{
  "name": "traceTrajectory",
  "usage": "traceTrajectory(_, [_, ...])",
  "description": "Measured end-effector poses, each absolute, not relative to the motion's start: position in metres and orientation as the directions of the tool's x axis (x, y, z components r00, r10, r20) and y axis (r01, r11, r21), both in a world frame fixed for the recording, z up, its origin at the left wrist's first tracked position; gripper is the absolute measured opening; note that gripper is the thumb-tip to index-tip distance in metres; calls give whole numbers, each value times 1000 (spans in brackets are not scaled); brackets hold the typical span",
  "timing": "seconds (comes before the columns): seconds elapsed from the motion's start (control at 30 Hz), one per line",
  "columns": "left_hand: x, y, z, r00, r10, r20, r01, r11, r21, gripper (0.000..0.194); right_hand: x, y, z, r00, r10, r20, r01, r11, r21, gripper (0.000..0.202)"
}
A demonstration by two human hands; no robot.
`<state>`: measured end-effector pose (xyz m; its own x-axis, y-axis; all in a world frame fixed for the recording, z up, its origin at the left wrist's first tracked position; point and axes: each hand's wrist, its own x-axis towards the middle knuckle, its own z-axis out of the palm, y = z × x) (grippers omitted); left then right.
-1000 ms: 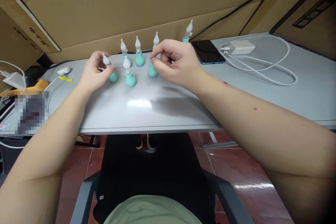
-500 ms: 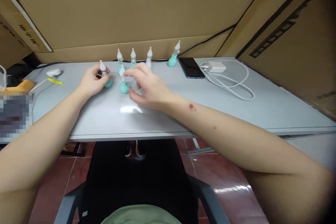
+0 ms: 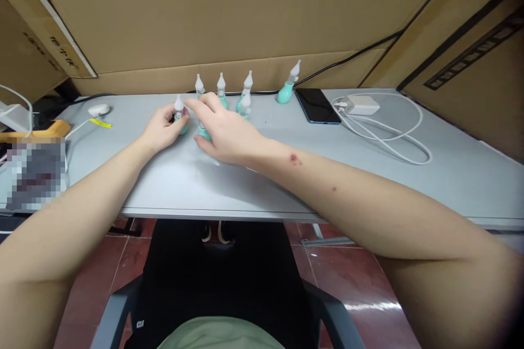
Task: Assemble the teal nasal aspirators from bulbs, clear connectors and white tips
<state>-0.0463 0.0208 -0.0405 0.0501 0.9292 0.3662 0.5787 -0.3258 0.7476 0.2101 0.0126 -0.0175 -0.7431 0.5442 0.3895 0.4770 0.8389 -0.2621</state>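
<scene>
Your left hand [image 3: 164, 130] pinches a teal bulb aspirator [image 3: 179, 114] standing on the grey table [image 3: 254, 185]; your right hand [image 3: 223, 130] curls around another aspirator [image 3: 203, 132] beside it. Cardboard sheets [image 3: 229, 16] wall the table's far edge, with a phone [image 3: 317, 105] and white charger cable [image 3: 388, 131] to the right.

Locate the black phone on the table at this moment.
In the head view the black phone lies flat at the table's back edge, right of centre, between a tilted teal bulb aspirator on its left and the white charger on its right.
</scene>
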Motion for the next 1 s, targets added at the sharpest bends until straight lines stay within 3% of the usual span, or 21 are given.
traceTrajectory(0.2, [-52,29,-54,48,902,430,574,-377,727,41,213,12,-27,-717,609,340,498,788,-362,80])
traceTrajectory(0.43, [-54,35,-62,127,854,504,475,-499,725,42,213,9,-13,-636,725,264,643,687,-338,87])
traceTrajectory(0.7, [-63,42,-67,309,882,356,419,-462,782,50,218,9,-11,-640,745,189,647,654,-392,79])
traceTrajectory(0.8, [-63,40,-64,342,879,333,420,-460,782,49,218,9,-12,-668,717,199,610,681,-405,87])
traceTrajectory(1.0, [-62,39,-58,354,884,305,432,-444,785,54,213,6,-15,-653,753,88,682,634,-364,100])
